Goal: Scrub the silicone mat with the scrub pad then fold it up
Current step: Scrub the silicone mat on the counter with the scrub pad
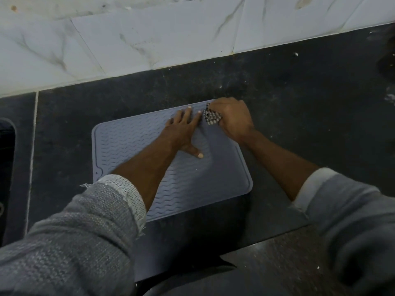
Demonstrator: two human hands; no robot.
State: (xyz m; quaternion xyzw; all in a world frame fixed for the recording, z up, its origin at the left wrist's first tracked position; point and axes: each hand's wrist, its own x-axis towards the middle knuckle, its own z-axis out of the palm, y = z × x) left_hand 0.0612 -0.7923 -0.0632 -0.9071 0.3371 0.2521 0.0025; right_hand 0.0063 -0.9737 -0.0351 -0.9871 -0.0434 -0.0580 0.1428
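Dark worktop (299, 103) holds the mat (132, 146), stretching left from the right hand (232, 118) gripping the pad (211, 117); left hand (183, 131) presses flat.

Both hands crowd the mat's (132, 146) far right corner: the left hand (183, 131) lies flat on it, the right hand (233, 118) grips the scrub pad (211, 118) just beside. The counter (299, 86) lies bare along its far edge up to the tiled wall (149, 39). Bare counter also flanks the mat's left and right edges. A dark opening (6, 167) sits at the counter's left edge.
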